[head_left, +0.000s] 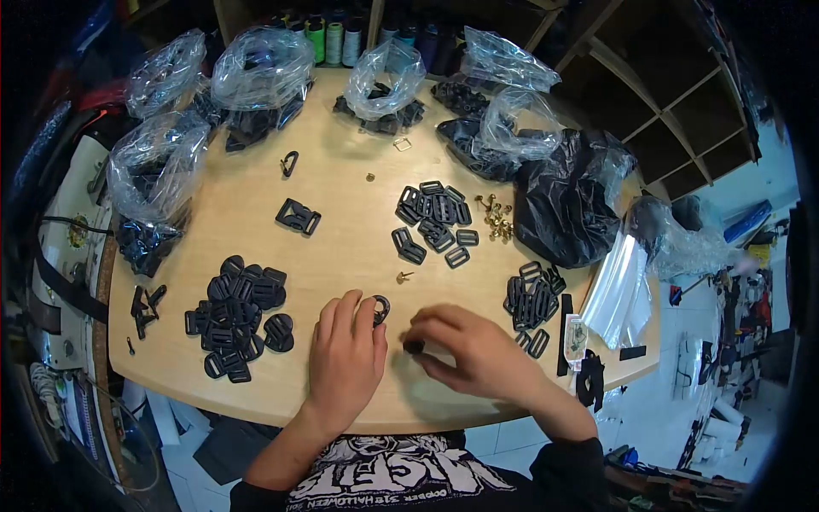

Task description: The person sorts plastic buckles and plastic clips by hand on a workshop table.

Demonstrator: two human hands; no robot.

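Observation:
My left hand [348, 363] rests palm down near the table's front edge, its thumb and index finger closed on a black ring-shaped buckle piece [381, 305]. Just to the right, my right hand [478, 350] pinches a small black piece [414, 346] whose kind I cannot make out. Left of my hands lies a pile of black rounded buckles [230, 316]. Beyond them, a brass-coloured screw-like fastener [404, 277] lies alone. Black strap slider buckles [435, 209] are heaped farther back, with another group of sliders [531, 299] right of my right hand.
A black side-release buckle [299, 217] and a snap hook [290, 163] lie farther back. Brass fasteners [495, 218] sit beside a black plastic bag [567, 200]. Clear bags [260, 72] of black parts line the back. A sewing machine [72, 213] stands left.

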